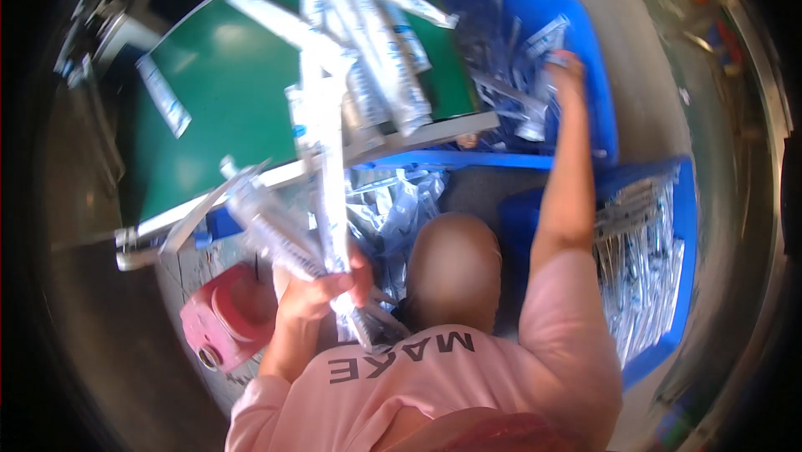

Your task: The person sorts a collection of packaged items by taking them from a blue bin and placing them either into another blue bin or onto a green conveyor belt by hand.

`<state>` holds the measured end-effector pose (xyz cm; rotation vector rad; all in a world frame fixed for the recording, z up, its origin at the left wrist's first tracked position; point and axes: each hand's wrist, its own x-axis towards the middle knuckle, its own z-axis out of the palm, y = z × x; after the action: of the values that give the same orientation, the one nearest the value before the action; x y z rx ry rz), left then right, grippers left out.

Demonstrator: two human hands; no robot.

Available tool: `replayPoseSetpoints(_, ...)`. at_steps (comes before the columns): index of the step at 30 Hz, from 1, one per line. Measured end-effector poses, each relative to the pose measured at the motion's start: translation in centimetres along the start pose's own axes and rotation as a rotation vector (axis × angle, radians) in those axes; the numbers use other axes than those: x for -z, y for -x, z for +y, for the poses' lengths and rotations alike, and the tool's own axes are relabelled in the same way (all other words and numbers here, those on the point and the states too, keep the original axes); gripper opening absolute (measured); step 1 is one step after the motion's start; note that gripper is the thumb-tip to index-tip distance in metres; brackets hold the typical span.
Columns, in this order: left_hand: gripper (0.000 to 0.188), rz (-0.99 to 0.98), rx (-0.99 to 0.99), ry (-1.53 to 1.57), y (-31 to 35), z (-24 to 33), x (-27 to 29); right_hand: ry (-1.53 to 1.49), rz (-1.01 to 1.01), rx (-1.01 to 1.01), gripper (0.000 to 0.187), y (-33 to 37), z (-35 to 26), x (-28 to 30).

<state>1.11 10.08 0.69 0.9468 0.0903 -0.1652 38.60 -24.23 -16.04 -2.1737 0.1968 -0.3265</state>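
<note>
My left hand is closed round a bundle of long, slim plastic-wrapped packets with white and blue markings, held in front of my body and fanning upward. My right arm is stretched out to the far right. There my right hand is inside a blue bin, its fingers curled at a clear wrapped packet among several loose ones. A pile of similar packets lies on the green tabletop. One lone packet rests at the left of that top.
A second blue bin, packed with upright wrapped packets, stands at my right. Clear plastic bags sit below the table's pale metal edge. A pink plastic stool-like object is on the floor at left. My knee is between.
</note>
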Motion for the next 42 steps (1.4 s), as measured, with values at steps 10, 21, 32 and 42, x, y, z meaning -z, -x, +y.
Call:
replayPoseSetpoints(10,0.044,0.019,0.082,0.370,1.2,-1.7,-4.0,-0.178,-0.226,0.711,0.047,34.6,-25.9,8.0)
replayPoseSetpoints(21,0.031,0.171,-0.262,0.354,10.3,2.7,2.8,0.577,-0.194,0.668,0.066,11.3,-33.1,-5.3)
replayPoseSetpoints(32,0.041,-0.014,-0.230,0.407,12.2,1.5,6.3,0.777,-0.428,0.540,0.100,25.0,-48.2,-21.7)
replayPoseSetpoints(42,0.042,-0.192,-0.076,0.525,10.2,0.6,6.8,0.565,-0.690,0.617,0.048,24.0,-44.7,-16.4)
